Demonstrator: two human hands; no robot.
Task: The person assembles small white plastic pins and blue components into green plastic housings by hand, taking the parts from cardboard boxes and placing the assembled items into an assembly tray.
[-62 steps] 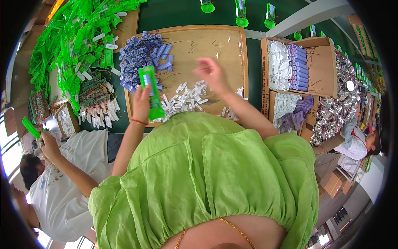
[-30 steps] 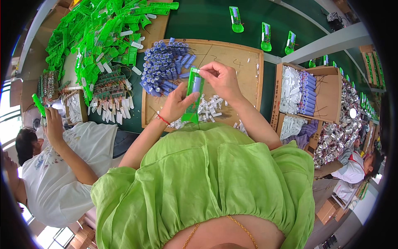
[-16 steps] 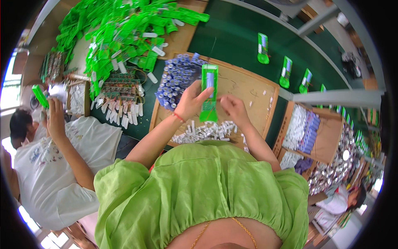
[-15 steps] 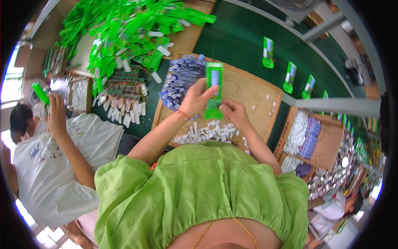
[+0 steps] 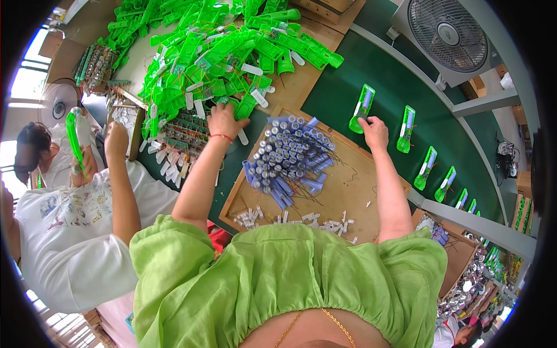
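Out to the right, my right hand [image 5: 376,132] pinches the lower end of a green plastic casing [image 5: 361,108] with a blue cylindrical battery inside, over the dark green surface. My left hand [image 5: 224,123] is at the near edge of a heap of green casings [image 5: 197,55], thumb apart from the fingers. Its fingertips touch or nearly touch a casing there; I see no firm hold. Between my arms, a cluster of blue-wrapped batteries [image 5: 284,153] with thin wires sits on a wooden board [image 5: 354,188]. Small white plastic pieces [image 5: 325,223] are scattered along its near side.
A row of battery-filled green casings [image 5: 425,168] runs down the right, beside a grey metal rail [image 5: 481,217]. Circuit boards [image 5: 183,130] with white tabs lie left of my left hand. A box fan [image 5: 447,35] stands far right. A person in white [image 5: 87,232] works at left.
My hands have parted from the middle. The right has carried the battery-filled casing over to the right-hand row; the left has let go of it and reached up to the heap.
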